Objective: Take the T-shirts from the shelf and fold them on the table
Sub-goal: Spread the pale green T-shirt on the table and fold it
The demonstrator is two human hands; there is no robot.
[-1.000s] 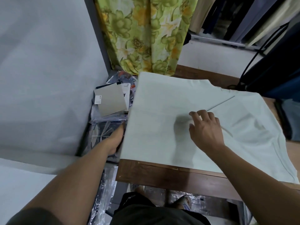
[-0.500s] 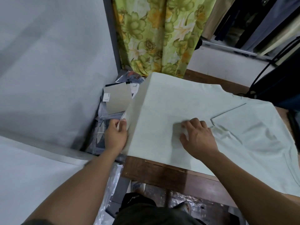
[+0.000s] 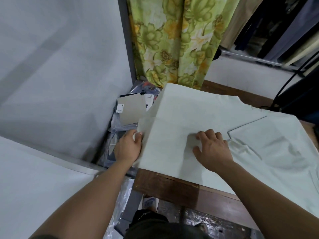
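A pale mint T-shirt (image 3: 189, 118) lies spread across the brown wooden table (image 3: 172, 185). Its right part is folded over, with a sleeve edge showing on the right. My left hand (image 3: 127, 147) pinches the shirt's left edge, which hangs off the table's left side and is lifted a little. My right hand (image 3: 212, 149) presses flat on the middle of the shirt, fingers spread.
Left of the table lies a pile of plastic-wrapped garments with a grey card (image 3: 131, 109) on top. A green floral curtain (image 3: 172, 40) hangs behind. Dark clothes hang on a rail (image 3: 250, 57) at the back right. Grey walls close in the left.
My left hand came up from below the table edge, gripped the shirt's left side and raised it. My right hand slid slightly left along the shirt.
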